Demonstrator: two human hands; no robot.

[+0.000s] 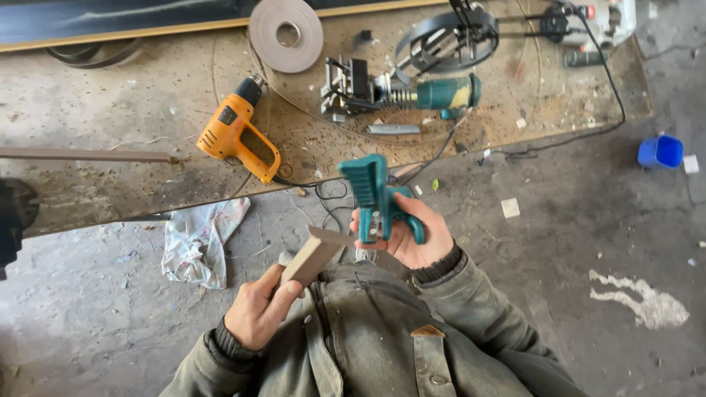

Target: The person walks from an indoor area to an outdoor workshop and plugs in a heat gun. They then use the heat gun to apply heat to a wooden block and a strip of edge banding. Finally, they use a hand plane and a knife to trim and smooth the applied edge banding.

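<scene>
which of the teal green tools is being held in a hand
The small teal trimmer gripped in the right hand; the larger teal-handled power tool lies untouched on the board.

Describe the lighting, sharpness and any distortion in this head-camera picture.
Head view: soft, even daylight with faint shadows; the right hand with the teal tool and the left hand with the wooden piece look sharp; the workbench edge bows slightly, wide-angle.

A worn, dusty workbench (110,110) of brown board fills the top of the view. Below it lies a grey concrete floor (573,242), littered with scraps and shavings; right of the bench, a white smear (647,301), perhaps paint. Daylight looks soft.
</scene>
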